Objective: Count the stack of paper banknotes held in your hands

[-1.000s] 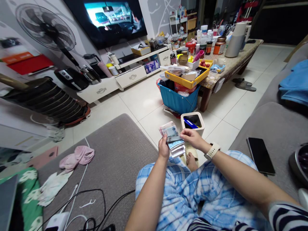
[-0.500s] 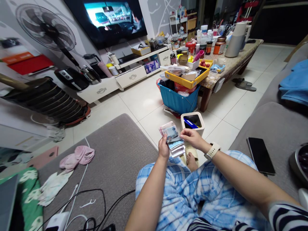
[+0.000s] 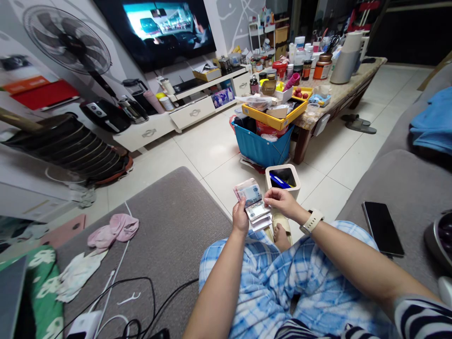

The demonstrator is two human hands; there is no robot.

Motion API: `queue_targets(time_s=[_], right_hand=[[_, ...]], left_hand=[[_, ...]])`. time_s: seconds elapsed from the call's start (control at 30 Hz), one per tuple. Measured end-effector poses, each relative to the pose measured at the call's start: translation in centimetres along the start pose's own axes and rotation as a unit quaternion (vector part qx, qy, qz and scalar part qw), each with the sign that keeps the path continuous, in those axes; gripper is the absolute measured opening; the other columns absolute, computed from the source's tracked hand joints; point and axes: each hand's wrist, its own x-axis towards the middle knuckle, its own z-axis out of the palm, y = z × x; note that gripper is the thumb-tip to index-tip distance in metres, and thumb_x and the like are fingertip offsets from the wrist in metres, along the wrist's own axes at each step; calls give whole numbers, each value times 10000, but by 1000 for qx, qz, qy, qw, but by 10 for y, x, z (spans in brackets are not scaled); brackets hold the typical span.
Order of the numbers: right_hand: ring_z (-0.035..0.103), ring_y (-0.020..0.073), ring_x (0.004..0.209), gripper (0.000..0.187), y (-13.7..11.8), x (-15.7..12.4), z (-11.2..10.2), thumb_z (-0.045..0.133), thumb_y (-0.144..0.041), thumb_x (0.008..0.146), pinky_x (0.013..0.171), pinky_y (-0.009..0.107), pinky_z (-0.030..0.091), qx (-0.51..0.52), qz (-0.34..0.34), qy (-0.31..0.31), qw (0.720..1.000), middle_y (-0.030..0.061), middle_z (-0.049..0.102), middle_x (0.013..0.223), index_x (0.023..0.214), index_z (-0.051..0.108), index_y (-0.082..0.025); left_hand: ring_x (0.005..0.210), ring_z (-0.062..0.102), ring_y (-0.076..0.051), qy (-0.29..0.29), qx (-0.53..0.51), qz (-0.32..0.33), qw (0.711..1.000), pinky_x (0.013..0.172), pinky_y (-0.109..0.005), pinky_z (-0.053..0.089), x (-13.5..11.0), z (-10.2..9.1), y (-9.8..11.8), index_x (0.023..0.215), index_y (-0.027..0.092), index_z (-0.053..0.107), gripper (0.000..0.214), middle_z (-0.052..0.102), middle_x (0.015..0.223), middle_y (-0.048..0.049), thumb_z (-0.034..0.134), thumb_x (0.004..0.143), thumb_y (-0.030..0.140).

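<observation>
I sit on a grey sofa (image 3: 165,226) in blue plaid trousers. My left hand (image 3: 240,218) is closed around a stack of banknotes (image 3: 251,198), thumb on top. My right hand (image 3: 283,202), with a white watch on its wrist, pinches the right end of the notes just above my knees. The stack fans out a little, with a pink and blue note uppermost.
A small white bin (image 3: 283,178) stands on the tiled floor just beyond my hands, with a blue basket (image 3: 262,147) and a cluttered coffee table (image 3: 339,92) behind it. A black phone (image 3: 382,228) lies on the sofa to my right. Cloths (image 3: 113,229) and cables (image 3: 134,292) lie to my left.
The lower notes in the stack have shifted slightly under my right fingers, and a blue-edged note is now covered. Both hands stay in the same place.
</observation>
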Motion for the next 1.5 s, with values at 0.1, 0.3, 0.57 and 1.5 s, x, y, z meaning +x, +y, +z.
queue_targets(time_s=[0.1, 0.3, 0.57, 1.5], right_hand=[[520, 119, 592, 268, 4, 1, -2, 712, -376, 677, 577, 260, 408, -22, 4, 23, 999, -8, 575, 650, 758, 570, -164], [434, 97, 558, 367, 11, 4, -6, 763, -364, 608, 532, 236, 335, -80, 6, 97, 992, -43, 513, 634, 833, 538, -181], [467, 123, 619, 253, 13, 5, -7, 614, -416, 747, 590, 262, 374, -114, 13, 82, 990, -5, 544, 686, 758, 560, -170], [414, 100, 574, 276, -1, 0, 1, 617, -432, 753, 561, 244, 344, -38, -6, 20, 999, -30, 473, 624, 731, 545, -166]], left_hand=[[716, 662, -218, 11, 9, 4, 1000, 742, -338, 484, 0, 0, 0, 865, 100, 687, 383, 711, 788, -84, 665, 698, 444], [719, 660, -216, -4, 1, -23, 1000, 743, -343, 481, 1, -2, -2, 903, 120, 682, 374, 710, 803, -67, 715, 651, 394], [791, 656, -224, -46, 36, -6, 998, 786, -342, 469, 1, -6, -5, 913, 115, 684, 348, 710, 869, -76, 733, 641, 328], [838, 667, -254, -16, 16, 7, 1000, 840, -384, 472, 3, -7, -4, 894, 112, 691, 417, 716, 870, -95, 630, 725, 488]])
